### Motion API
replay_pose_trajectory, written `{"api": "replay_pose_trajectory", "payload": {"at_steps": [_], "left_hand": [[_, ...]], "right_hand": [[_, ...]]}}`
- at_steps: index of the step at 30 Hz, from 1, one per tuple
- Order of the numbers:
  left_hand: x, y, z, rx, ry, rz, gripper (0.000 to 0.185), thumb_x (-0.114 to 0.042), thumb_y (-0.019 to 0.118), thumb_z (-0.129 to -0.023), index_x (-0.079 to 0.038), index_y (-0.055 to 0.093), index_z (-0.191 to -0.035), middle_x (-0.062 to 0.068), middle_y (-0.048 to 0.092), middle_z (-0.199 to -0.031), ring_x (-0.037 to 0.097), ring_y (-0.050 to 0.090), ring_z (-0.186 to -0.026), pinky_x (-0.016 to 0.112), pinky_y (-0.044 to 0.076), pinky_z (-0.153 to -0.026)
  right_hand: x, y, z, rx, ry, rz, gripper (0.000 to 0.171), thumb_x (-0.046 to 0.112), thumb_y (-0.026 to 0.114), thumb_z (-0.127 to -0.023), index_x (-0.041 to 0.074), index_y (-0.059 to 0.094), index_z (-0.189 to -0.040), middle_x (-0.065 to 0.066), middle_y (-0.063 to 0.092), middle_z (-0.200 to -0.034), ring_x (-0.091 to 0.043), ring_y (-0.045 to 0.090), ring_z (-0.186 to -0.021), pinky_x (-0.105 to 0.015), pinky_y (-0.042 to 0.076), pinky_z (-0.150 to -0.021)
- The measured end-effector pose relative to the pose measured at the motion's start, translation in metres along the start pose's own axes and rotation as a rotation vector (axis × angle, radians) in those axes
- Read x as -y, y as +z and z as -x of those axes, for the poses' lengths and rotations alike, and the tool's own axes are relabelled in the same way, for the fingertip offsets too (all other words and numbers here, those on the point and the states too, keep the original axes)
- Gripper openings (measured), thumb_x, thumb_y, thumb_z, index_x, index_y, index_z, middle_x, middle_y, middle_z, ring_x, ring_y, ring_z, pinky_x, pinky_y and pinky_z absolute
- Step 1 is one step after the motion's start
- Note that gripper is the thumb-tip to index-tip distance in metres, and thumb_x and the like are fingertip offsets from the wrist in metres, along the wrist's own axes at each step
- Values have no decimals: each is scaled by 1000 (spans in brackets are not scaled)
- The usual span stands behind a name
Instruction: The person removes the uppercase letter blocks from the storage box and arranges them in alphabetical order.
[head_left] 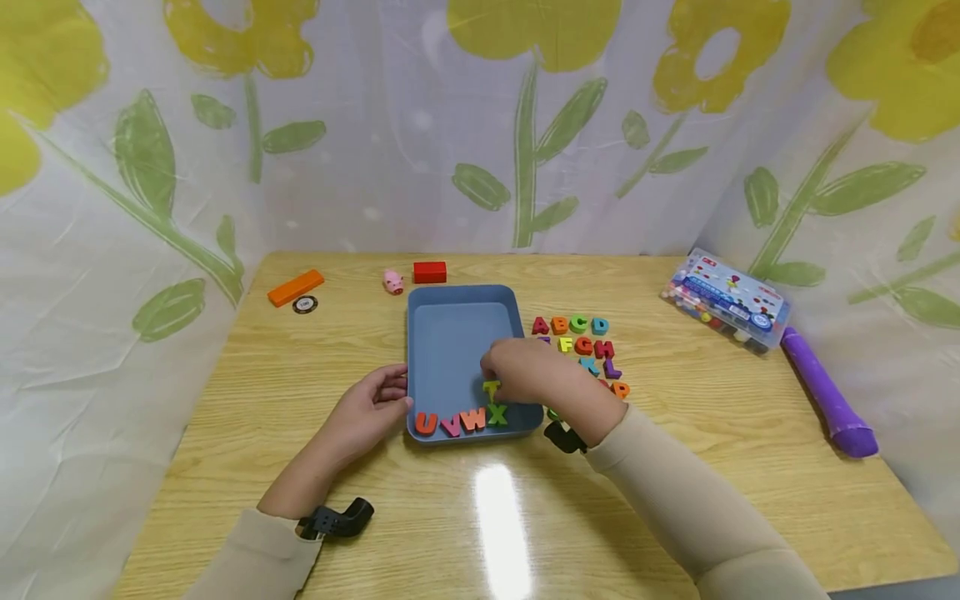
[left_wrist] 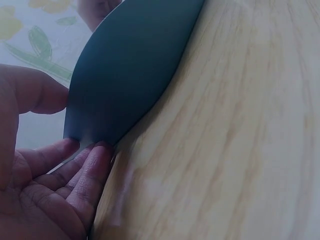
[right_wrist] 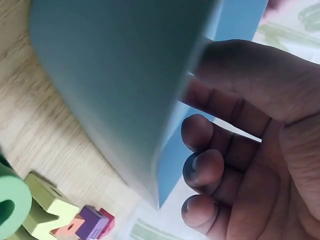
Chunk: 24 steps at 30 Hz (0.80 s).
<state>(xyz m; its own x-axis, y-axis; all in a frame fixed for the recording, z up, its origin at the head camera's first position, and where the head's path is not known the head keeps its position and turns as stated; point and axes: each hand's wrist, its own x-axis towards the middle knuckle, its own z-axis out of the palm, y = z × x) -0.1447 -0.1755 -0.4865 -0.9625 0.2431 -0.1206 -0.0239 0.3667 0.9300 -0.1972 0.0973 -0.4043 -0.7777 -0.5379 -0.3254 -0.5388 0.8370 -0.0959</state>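
A blue-grey tray (head_left: 465,333) sits on the wooden table. My left hand (head_left: 371,408) is at its left wall, the thumb at the rim and the fingertips (left_wrist: 102,150) against the outside of the wall. My right hand (head_left: 528,367) reaches over the right wall into the tray. Its thumb and index finger pinch a yellow-green letter T (head_left: 491,387); in the right wrist view the tray wall hides their tips, and the other fingers (right_wrist: 202,170) are curled. Along the tray's near side lie letters U (head_left: 426,423), V (head_left: 451,426), W (head_left: 473,419) and X (head_left: 497,414).
Right of the tray, colourful letters stand in rows, including A (head_left: 540,325) and H (head_left: 603,349); my right arm covers some. Behind are a red block (head_left: 430,272) and pink pig (head_left: 393,282). An orange bar (head_left: 296,288), clear box (head_left: 726,300) and purple object (head_left: 828,392) lie farther out.
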Motion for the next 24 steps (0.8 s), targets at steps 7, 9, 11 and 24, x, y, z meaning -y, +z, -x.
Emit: {"api": "replay_pose_trajectory", "payload": {"at_steps": [7, 9, 11, 24], "left_hand": [[-1, 0, 0, 3, 2, -4, 60, -15, 66, -107, -2, 46, -162, 22, 61, -149, 36, 62, -134, 49, 52, -114], [-1, 0, 0, 2, 0, -4, 60, -15, 66, -107, -2, 46, -162, 22, 62, -149, 35, 62, -134, 48, 52, -114], [-1, 0, 0, 6, 3, -7, 60, -16, 66, -108, -2, 46, -163, 22, 61, -149, 36, 62, -134, 46, 52, -113], [0, 0, 1, 11, 7, -11, 62, -17, 66, -108, -2, 44, -164, 22, 59, -153, 37, 60, -138, 52, 49, -118]], "right_hand": [[-1, 1, -2, -3, -9, -18, 22, 27, 86, -97, 12, 79, -112, -1, 71, -105, -18, 63, -91, -38, 59, -84], [-3, 0, -2, -10, -12, -28, 22, 26, 86, -97, 13, 80, -113, -1, 73, -108, -17, 64, -93, -38, 60, -85], [-7, -3, 3, -30, -10, -52, 22, 24, 85, -97, 12, 80, -115, -2, 75, -114, -18, 66, -96, -39, 61, -86], [-90, -3, 109, -161, 193, -200, 28, 17, 81, -98, 7, 77, -124, -10, 74, -118, -22, 68, -92, -48, 60, -89]]}}
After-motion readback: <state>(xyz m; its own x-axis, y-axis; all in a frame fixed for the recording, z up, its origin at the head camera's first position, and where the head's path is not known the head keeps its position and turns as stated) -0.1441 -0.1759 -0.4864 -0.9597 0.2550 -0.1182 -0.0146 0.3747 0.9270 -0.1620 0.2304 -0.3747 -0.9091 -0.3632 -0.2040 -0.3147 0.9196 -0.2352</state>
